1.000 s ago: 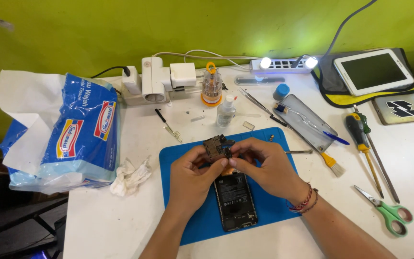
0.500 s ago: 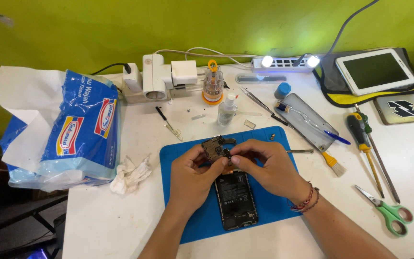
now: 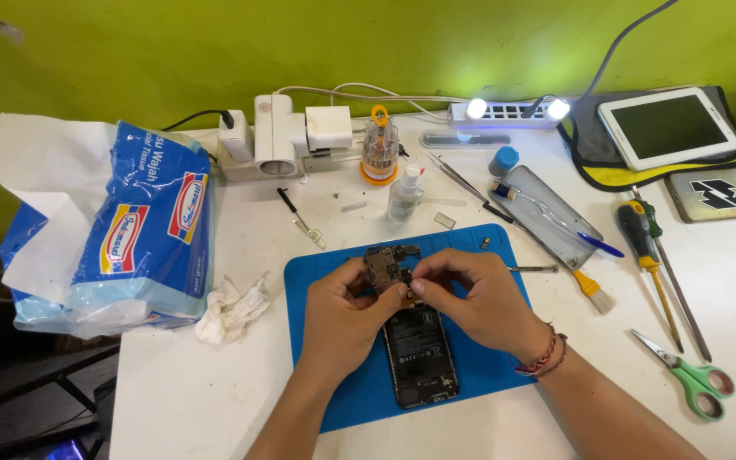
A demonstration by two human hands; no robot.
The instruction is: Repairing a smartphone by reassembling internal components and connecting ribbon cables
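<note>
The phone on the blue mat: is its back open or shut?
Open. The phone lies with its back cover off, battery and inner parts exposed, on the blue mat.

Single head view, looking steeply down at white table (image 3: 215,392), near, green wall behind

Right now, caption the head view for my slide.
Both hands grip a circuit board above an opened phone on a blue mat.

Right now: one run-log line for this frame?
left hand: grips circuit board | right hand: pinches board edge | opened phone on blue mat
</note>
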